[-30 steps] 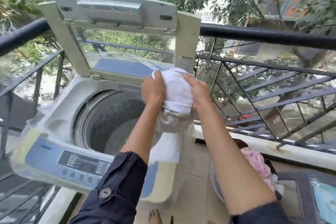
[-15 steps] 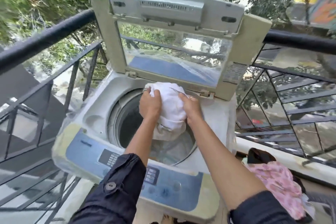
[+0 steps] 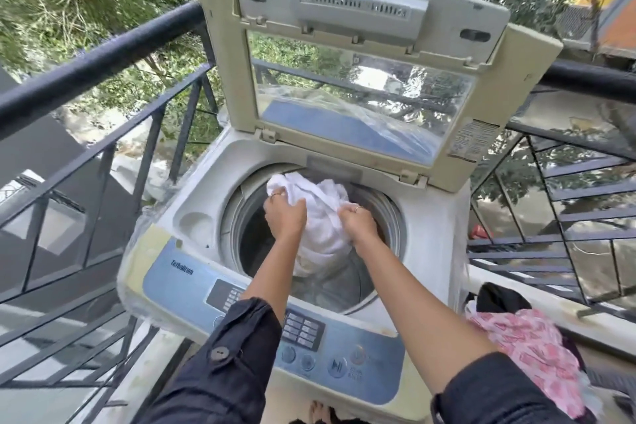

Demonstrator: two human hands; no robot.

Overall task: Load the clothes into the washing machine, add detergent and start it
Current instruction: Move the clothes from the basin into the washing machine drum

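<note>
A top-loading washing machine [image 3: 433, 237] stands on a balcony with its lid [image 3: 364, 55] raised upright. Both hands hold a bundled white garment [image 3: 320, 217] over the round drum opening [image 3: 251, 237]. My left hand [image 3: 284, 215] grips the garment's left side. My right hand [image 3: 358, 222] grips its right side. The lower part of the cloth hangs down into the drum. A blue control panel [image 3: 344, 351] with buttons runs along the machine's front edge, under my forearms.
A pile of clothes, pink patterned fabric [image 3: 530, 351] over a dark piece [image 3: 499, 298], sits to the right of the machine. A black metal railing [image 3: 93, 62] borders the balcony on the left and behind. Trees lie beyond it.
Both hands have carried the white garment from the right of the machine to over the drum and lowered it partway in. The view has shifted towards the machine.
</note>
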